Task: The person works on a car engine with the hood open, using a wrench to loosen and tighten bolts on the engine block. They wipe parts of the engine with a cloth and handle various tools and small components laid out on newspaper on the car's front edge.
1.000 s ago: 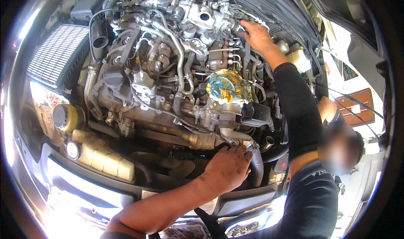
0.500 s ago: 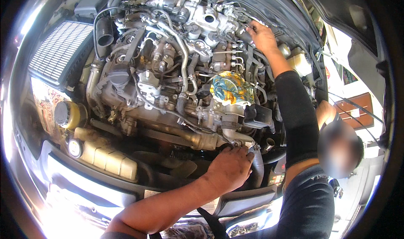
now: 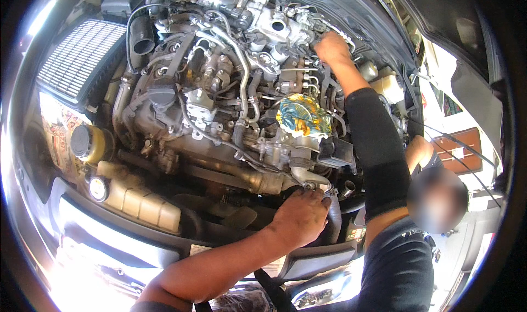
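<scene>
The left grip (image 3: 301, 217) is resting with fingers curled at the end of a metal pipe (image 3: 308, 176), just beside a grey hose (image 3: 335, 218); I cannot tell whether it is holding anything. The right grip (image 3: 333, 49) is sitting at the engine (image 3: 189, 149), well beyond the left one, fingers bent and tips hidden, its hold impossible to tell. A patterned cloth (image 3: 303, 115) is lying between the two grips

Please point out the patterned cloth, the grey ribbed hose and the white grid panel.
Patterned cloth (image 3: 303, 116), head view: middle of its top.
Grey ribbed hose (image 3: 335, 218), head view: its side wall.
White grid panel (image 3: 82, 55), head view: middle of its slats.
</scene>
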`<action>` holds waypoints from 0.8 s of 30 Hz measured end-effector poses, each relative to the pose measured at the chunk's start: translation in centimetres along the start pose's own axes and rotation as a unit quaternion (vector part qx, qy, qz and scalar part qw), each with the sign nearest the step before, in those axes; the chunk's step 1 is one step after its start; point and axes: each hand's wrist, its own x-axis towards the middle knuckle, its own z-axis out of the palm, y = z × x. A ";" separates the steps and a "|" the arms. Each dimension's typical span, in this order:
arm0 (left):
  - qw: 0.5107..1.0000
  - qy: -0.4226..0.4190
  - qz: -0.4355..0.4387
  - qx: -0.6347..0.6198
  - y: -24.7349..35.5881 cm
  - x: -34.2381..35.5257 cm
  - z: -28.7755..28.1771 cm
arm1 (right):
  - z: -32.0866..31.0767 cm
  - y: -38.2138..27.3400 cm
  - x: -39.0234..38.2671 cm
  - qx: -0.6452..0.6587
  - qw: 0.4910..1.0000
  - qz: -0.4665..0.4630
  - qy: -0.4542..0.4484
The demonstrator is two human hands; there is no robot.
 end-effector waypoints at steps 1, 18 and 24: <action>1.000 -0.003 0.000 0.004 0.0 0.0 0.0 | -0.1 -0.4 0.3 0.001 1.000 0.023 -0.020; 0.999 -0.037 -0.002 0.020 0.0 0.1 -0.3 | 5.8 9.1 -0.8 -0.027 0.946 -0.233 0.222; 1.000 -0.019 0.002 0.014 0.0 0.1 -0.2 | 6.6 7.7 -0.9 0.110 0.968 -0.107 0.200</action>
